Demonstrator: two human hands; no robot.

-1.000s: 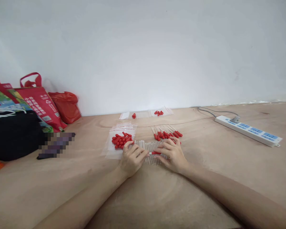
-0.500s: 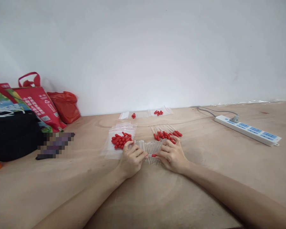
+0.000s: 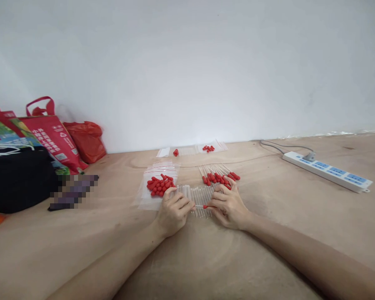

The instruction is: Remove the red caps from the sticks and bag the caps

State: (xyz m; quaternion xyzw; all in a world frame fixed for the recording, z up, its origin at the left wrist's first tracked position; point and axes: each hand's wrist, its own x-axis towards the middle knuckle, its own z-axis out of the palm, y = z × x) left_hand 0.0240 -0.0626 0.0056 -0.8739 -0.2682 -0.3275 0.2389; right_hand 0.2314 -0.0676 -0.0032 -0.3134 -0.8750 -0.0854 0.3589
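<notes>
My left hand [image 3: 175, 210] pinches a thin glass dropper tube [image 3: 199, 206] between closed fingers. At the tube's right end is a red rubber bulb [image 3: 205, 206], gripped in the fingertips of my right hand [image 3: 227, 208], which cover most of it. Beneath and behind both hands lies a row of loose glass tubes [image 3: 200, 193]. A pile of red bulbs [image 3: 158, 186] rests on clear zip bags [image 3: 145, 202] just beyond my left hand. Behind my right hand, several droppers with red bulbs fitted [image 3: 217, 178] lie side by side, bulbs toward me.
Along the wall lie small clear bags [image 3: 189, 151] with a few red bulbs. A white power strip [image 3: 328, 171] with a plugged-in cable sits at the right. On the left are a red shopping bag [image 3: 54, 139], a red plastic bag [image 3: 86, 141], a black bag [image 3: 18, 179] and a pixelated dark object [image 3: 73, 193].
More of the glass tube shows between my hands, and less of the red bulb is visible as my right fingers cover it. Both hands stay in nearly the same place.
</notes>
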